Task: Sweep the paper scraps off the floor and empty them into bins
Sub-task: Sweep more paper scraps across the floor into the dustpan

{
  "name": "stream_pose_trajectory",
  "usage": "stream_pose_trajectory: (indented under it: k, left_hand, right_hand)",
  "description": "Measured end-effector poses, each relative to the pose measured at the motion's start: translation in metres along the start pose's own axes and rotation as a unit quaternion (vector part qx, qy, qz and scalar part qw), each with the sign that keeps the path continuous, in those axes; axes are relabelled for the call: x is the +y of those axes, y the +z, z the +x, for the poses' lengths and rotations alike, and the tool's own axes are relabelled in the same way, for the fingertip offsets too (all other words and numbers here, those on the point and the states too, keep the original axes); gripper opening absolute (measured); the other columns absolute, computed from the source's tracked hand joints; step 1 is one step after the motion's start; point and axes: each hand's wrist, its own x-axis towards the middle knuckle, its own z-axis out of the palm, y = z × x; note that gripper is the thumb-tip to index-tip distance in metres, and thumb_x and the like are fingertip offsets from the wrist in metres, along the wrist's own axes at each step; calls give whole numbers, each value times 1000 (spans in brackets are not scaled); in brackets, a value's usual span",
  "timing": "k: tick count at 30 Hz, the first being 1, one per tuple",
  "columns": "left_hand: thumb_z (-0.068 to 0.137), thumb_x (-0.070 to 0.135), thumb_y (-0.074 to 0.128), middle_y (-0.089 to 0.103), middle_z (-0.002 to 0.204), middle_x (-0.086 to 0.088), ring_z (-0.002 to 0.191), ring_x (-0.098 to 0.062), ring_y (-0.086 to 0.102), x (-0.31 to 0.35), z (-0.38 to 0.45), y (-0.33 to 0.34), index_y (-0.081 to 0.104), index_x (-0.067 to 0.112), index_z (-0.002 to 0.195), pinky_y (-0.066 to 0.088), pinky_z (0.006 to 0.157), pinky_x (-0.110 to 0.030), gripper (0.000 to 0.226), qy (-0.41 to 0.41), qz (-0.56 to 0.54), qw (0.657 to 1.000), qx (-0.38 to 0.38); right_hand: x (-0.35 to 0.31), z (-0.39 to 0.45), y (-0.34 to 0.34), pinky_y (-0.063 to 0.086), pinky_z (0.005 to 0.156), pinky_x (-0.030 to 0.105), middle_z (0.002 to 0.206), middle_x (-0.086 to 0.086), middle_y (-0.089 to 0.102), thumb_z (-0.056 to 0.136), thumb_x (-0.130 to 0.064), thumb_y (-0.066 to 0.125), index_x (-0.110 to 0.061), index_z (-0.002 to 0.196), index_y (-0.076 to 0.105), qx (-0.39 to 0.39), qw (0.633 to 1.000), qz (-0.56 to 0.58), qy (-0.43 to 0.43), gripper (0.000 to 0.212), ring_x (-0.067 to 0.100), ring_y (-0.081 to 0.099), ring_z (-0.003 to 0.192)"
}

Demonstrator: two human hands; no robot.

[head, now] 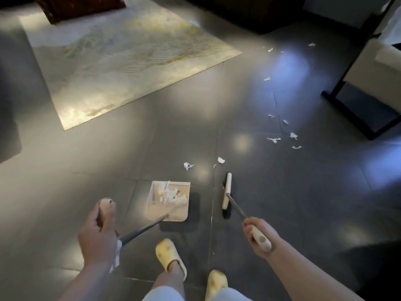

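My left hand [98,237] grips the beige top of the dustpan's long handle. The beige dustpan [156,210] sits on the dark tile floor ahead of my feet and holds several white paper scraps [170,194]. My right hand [258,235] grips the beige end of the broom handle. The broom head [226,190] rests on the floor just right of the dustpan. Two white scraps [188,165] [221,160] lie just beyond the pan and broom. Several more scraps [293,135] trail away to the upper right, the farthest [311,44] near the furniture.
A pale patterned rug [121,57] covers the floor at upper left, with dark wooden furniture [80,7] at its far end. A black-framed seat with a white cushion [368,88] stands at the right. My feet wear yellow slippers [169,255].
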Motion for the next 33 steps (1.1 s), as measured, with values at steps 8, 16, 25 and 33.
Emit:
stream_pose_trajectory:
  k: [8, 16, 25, 33]
  left_hand:
    - [94, 50, 57, 55, 67, -9, 62, -25, 49, -3, 123, 34, 62, 9, 94, 37, 49, -31, 41, -20, -32, 999, -14]
    - [90, 56, 55, 61, 72, -12, 66, -30, 54, 5, 219, 48, 65, 14, 100, 42, 63, -39, 44, -13, -38, 998, -45]
    - [99, 40, 57, 57, 71, -16, 53, -27, 48, -5, 261, 25, 63, 7, 103, 39, 40, -23, 34, -41, -21, 999, 9]
    - [98, 35, 60, 59, 78, -5, 67, -26, 53, 11, 248, 37, 65, 11, 114, 41, 50, -15, 29, -49, 5, 997, 52]
  right_hand:
    - [-36, -4, 23, 32, 26, 14, 68, 2, 54, 92, -9, 55, -12, 97, 53, -12, 1000, 5, -9, 6, 3, 43, 35]
    - [-74, 7, 135, 34, 26, 14, 69, 4, 55, 92, -7, 54, -8, 106, 53, -17, 999, 9, -32, 14, 3, 44, 35]
    - [-110, 51, 220, 36, 30, 11, 76, 8, 55, 94, -5, 52, -3, 113, 50, -98, 995, 0, 11, 19, 5, 48, 40]
    - [-159, 111, 242, 38, 28, 13, 75, 11, 56, 94, -4, 52, -1, 99, 50, -93, 992, -65, 63, 7, 6, 51, 37]
